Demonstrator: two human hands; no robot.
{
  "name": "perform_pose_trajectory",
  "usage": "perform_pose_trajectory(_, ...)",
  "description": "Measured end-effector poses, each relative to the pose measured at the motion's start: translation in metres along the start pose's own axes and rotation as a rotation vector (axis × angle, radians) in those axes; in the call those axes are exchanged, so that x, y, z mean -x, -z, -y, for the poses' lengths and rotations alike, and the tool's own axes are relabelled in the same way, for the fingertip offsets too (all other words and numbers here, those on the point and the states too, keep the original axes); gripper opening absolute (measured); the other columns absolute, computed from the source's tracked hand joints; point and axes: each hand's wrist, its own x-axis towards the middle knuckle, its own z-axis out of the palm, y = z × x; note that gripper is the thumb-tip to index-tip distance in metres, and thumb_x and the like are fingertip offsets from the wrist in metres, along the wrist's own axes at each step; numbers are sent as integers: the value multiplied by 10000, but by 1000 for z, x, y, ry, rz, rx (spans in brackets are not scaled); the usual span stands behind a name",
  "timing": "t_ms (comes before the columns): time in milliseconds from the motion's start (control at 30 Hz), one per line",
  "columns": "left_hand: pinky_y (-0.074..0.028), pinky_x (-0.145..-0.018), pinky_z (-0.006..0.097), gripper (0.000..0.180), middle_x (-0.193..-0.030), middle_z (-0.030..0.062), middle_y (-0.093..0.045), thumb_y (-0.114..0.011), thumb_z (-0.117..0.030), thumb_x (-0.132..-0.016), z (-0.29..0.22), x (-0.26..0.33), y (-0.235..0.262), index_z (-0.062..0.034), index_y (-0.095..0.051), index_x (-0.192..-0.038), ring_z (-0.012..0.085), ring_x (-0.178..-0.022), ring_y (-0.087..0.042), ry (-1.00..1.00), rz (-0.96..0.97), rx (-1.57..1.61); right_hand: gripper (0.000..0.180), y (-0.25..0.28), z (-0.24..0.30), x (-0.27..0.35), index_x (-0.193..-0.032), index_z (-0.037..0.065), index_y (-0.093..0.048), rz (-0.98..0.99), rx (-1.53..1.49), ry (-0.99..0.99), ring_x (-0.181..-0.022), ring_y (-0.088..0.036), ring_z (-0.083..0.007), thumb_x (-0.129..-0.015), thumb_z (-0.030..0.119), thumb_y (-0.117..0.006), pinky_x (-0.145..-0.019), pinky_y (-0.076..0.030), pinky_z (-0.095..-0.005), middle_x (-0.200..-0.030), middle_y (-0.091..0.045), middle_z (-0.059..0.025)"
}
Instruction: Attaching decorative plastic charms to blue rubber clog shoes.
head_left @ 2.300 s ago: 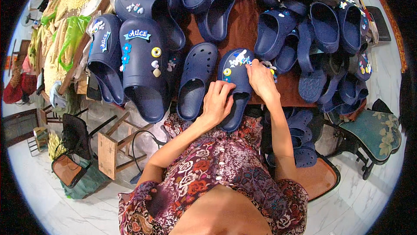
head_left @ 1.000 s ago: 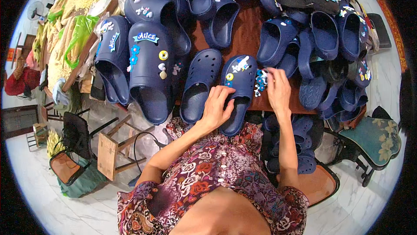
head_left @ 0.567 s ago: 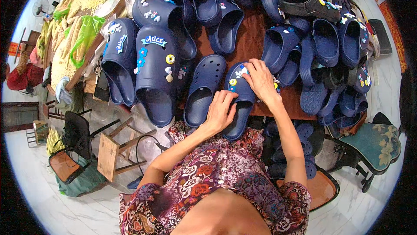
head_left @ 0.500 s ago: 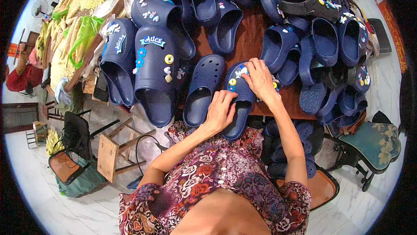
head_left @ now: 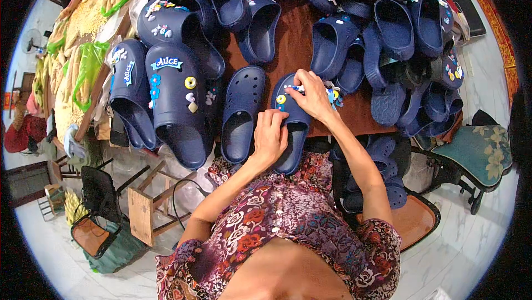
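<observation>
A navy blue clog [head_left: 295,108] with colourful charms lies at the table's front edge, its toe pointing away from me. My left hand [head_left: 270,136] grips the clog's left side with curled fingers. On the upper toe, thumb and fingers of my right hand [head_left: 313,97] pinch a small white and blue shoe charm [head_left: 294,87], partly hidden by the fingers. A round yellow charm [head_left: 281,99] sits on the clog's left side. More charms [head_left: 334,96] show beyond my right hand. Left of this clog lies a plain navy clog [head_left: 242,112] with bare holes.
Two charm-covered clogs stand at the left, the larger one [head_left: 177,97] nearest. Many more navy clogs [head_left: 394,25] are piled at the back and right of the brown table [head_left: 302,39]. A wooden stool [head_left: 145,211] and an office chair [head_left: 471,153] stand on either side.
The view has shifted, so the table's things appear further left. My right hand has gone from lying over the clog's toe to pinching the charm, which now shows edge-on. My left hand stays on the clog.
</observation>
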Motion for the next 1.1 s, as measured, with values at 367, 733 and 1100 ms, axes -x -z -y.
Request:
perform_pose_trajectory(367,-483,-808,396,319,-1033,143,-602,-727,-56,-803,2,0,15,-21,-592,-1090,316,-946,-584,53,68,158,229,35,-33,74,-976,16,-592,-251,-46,-377,-844,-616,-323,-903,205,-696,-753,-482,-403,-937,-608,-149)
perform_pose_trajectory(733,-476,-849,401,328,-1071,168,-568,-649,-71,-888,0,3,19,-7,-551,-1194,316,-956,-580,236,64,314,214,53,-8,63,-1021,42,-642,-204,186,-165,-935,-583,-322,-860,169,-703,-818,-462,-424,-998,-623,-124)
perform_pose_trajectory(1100,-398,-1038,465,468,-1293,229,-495,-705,-162,-870,-5,-8,3,0,-531,-1272,401,-1211,-465,27,110,95,303,16,11,5,-1103,31,-629,120,251,291,-1081,-545,-305,-833,158,-680,-882,-464,-415,-1123,-603,-99)
